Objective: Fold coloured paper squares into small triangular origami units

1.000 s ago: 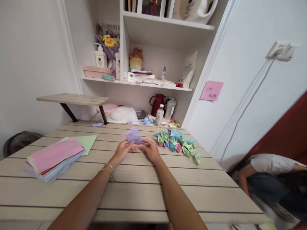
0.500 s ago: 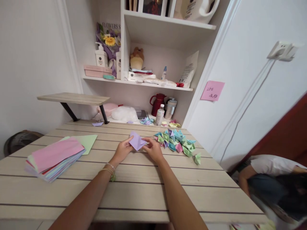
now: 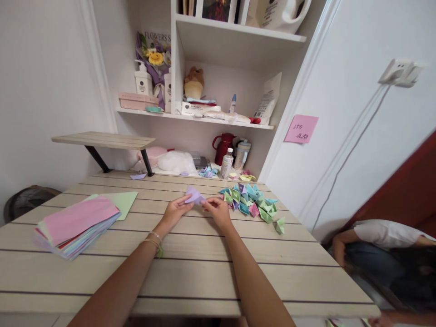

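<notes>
A folded piece of purple paper (image 3: 194, 195) is held between my two hands over the middle of the table (image 3: 190, 272). My left hand (image 3: 177, 210) pinches its left side, the fingers closed and partly behind it. At the right corner my right hand (image 3: 217, 210) grips it between thumb and forefinger. Just to the right of that hand lies a pile of folded paper boats (image 3: 252, 193) in green, blue, purple and pink. One light green boat (image 3: 280, 225) sits at the pile's near right edge.
A stack of coloured paper sheets (image 3: 81, 222) lies at the left. Behind it stands a small raised shelf (image 3: 105, 140) on black legs. At the back are a bottle (image 3: 226, 163), a dark red jug (image 3: 224, 149) and a plastic bag (image 3: 177, 161). A person (image 3: 384, 259) crouches at the right.
The purple paper has gone from a diamond shape to a smaller, roughly triangular one, its lower part folded up. Both hands stay on it. The crouching person's arm has shifted.
</notes>
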A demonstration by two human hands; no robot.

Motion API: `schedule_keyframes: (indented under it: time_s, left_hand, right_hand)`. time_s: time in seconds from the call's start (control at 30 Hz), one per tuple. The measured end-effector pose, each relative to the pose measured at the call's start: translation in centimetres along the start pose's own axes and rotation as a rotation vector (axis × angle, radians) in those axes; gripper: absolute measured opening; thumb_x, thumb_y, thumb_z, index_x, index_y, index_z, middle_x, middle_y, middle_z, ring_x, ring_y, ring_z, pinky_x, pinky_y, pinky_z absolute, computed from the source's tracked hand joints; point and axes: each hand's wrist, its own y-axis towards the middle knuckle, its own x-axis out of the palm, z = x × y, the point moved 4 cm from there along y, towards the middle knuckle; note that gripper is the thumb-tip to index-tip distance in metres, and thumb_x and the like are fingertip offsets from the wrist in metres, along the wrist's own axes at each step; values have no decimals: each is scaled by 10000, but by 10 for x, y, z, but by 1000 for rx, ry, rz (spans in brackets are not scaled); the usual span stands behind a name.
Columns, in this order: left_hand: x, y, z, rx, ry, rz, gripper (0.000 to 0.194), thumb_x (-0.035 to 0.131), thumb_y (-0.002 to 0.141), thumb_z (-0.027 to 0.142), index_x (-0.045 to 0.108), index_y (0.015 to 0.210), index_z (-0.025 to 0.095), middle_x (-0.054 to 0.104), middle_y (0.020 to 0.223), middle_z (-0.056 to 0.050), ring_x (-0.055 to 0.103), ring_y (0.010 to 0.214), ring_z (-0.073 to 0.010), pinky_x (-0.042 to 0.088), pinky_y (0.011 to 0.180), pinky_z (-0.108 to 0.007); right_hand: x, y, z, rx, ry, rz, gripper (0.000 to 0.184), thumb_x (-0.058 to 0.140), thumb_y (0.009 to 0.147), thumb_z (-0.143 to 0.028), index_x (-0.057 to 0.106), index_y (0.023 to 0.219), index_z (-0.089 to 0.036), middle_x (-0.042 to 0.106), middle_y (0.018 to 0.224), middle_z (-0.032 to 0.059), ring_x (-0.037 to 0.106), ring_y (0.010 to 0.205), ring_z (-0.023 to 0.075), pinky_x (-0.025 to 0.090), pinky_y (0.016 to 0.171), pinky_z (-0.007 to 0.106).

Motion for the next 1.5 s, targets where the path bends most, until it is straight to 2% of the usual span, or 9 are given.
schedule_keyframes:
  time_s: [0.17,0.37,0.53,0.67,0.9,1.1,1.2,1.37,1.5]
  left_hand:
    - [0,1,-3,25,-29,3,437,735,604,262,623,991,94,700,858,-91,652,780,-167,486,842,-320]
    - [0,3,-8,8,-54,11,680,729,625,224,398,1215,163,702,827,-79,666,763,-175,522,768,-343]
    - [2,2,-16,-137,-6,-84,412,732,624,225,598,984,78,693,881,-149,666,790,-209,520,777,-316]
    - [2,1,-16,-151,7,-101,324,719,644,227,630,917,77,690,899,-156,667,792,-215,529,747,-303]
    - [-4,3,-13,-127,-8,12,242,705,659,212,591,839,98,696,822,-130,670,697,-176,530,682,-266]
    - [-13,6,-12,-68,-131,105,245,713,644,244,594,814,113,654,672,-42,611,602,-93,480,623,-194]
    - [-11,6,-11,-80,-160,55,283,715,636,272,617,850,116,632,672,-25,571,575,-79,461,606,-196]
    - [-2,4,-13,-141,-140,-98,324,701,653,293,629,916,118,625,681,-28,560,600,-89,457,664,-227]
    - [-1,4,-14,-145,-123,-124,382,698,656,296,606,983,121,626,681,-28,570,607,-93,459,682,-238]
  right_hand:
    - [6,-1,9,154,278,76,311,732,575,-381,540,685,-162,609,567,-4,579,528,135,469,540,254]
    - [9,-2,13,178,376,128,414,755,551,-319,507,853,-181,609,624,-28,589,523,120,473,546,246]
    - [7,-2,8,149,356,124,523,777,510,-264,522,960,-180,630,694,-14,605,597,123,488,585,240]
    - [11,-4,7,196,341,34,632,801,476,-237,527,1042,-164,636,651,-17,611,576,138,514,589,263]
    - [19,-4,10,306,523,-108,395,695,636,-431,638,902,-144,679,781,55,649,767,195,541,699,321]
    - [21,-6,-1,285,528,-182,449,620,678,-517,656,947,-160,678,861,73,641,811,194,523,708,325]
    - [18,-6,-2,314,473,-152,468,616,666,-539,663,935,-159,678,838,80,635,754,180,522,639,299]
    - [17,-7,2,342,472,-132,418,725,579,-429,656,907,-178,671,797,46,618,673,151,509,581,257]
    - [20,-7,1,319,455,-145,364,701,610,-386,648,901,-173,665,745,32,612,665,151,498,567,249]
